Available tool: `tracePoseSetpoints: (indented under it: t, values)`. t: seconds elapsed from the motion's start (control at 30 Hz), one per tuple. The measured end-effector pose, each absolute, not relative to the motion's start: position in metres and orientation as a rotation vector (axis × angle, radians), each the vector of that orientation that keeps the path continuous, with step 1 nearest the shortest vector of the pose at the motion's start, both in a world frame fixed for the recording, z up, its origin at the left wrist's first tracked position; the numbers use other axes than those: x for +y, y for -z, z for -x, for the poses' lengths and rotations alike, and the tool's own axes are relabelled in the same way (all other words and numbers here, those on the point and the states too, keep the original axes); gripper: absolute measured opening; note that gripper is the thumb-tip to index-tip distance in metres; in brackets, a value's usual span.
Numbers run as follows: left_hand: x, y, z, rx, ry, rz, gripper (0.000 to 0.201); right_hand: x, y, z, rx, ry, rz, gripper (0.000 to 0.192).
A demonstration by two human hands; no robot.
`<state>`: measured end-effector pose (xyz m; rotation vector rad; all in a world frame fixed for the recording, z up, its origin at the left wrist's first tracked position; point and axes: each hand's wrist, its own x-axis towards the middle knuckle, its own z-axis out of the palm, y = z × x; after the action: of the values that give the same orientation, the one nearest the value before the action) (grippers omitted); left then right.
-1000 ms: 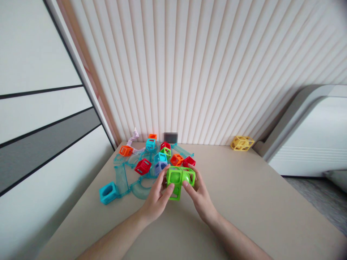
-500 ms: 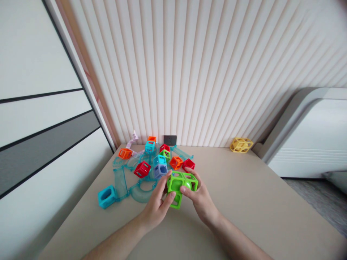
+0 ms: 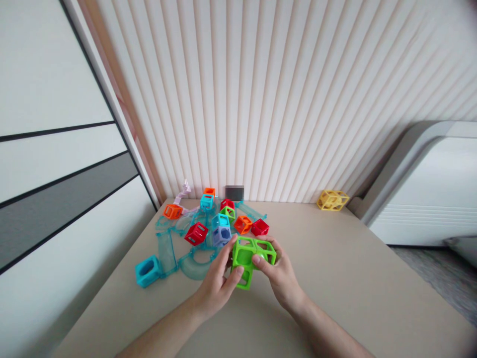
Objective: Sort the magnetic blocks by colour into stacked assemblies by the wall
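Observation:
Between both hands, above the table, is a group of joined green open-frame cube blocks [image 3: 245, 256]. My left hand [image 3: 219, 278] is closed around its left side, the thumb on the lower cube. On the right, my right hand [image 3: 278, 271] grips the right-hand cube, thumb on its near face and fingers behind. Nearest beyond the hands lie a periwinkle cube [image 3: 221, 236], a red cube [image 3: 260, 227] and an orange cube [image 3: 243, 224]. The far sides of the green blocks and some fingertips are hidden.
Clear teal track pieces [image 3: 166, 252] spread over the left of the table [image 3: 335, 278], among several coloured cubes. A blue block [image 3: 147, 271] lies front left. A yellow frame block [image 3: 332, 200] stands far right. A dark box [image 3: 234, 193] sits by the ribbed wall [image 3: 253, 99].
Both hands and the green blocks have shifted very slightly to the right in view. The grip looks the same, and the other pieces keep their places.

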<state>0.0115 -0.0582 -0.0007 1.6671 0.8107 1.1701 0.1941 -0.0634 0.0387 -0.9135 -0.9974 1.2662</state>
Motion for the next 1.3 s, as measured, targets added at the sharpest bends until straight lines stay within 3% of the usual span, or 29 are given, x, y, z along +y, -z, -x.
tracePoseSetpoints:
  t: [0.8, 1.1, 1.3]
  values:
    - [-0.057, -0.010, -0.020, 0.978, -1.126, -1.499, 0.057, -0.059, -0.031, -0.193, -1.072, -1.183, 0.949, 0.043]
    - [-0.054, 0.010, -0.018, 1.013, -1.188, -1.586, 0.057, -0.060, -0.028, -0.192, -1.039, -1.229, 0.948, 0.060]
    - [-0.057, 0.003, -0.018, 0.977, -1.211, -1.530, 0.056, -0.065, -0.026, -0.193, -1.121, -1.218, 0.905, 0.060]
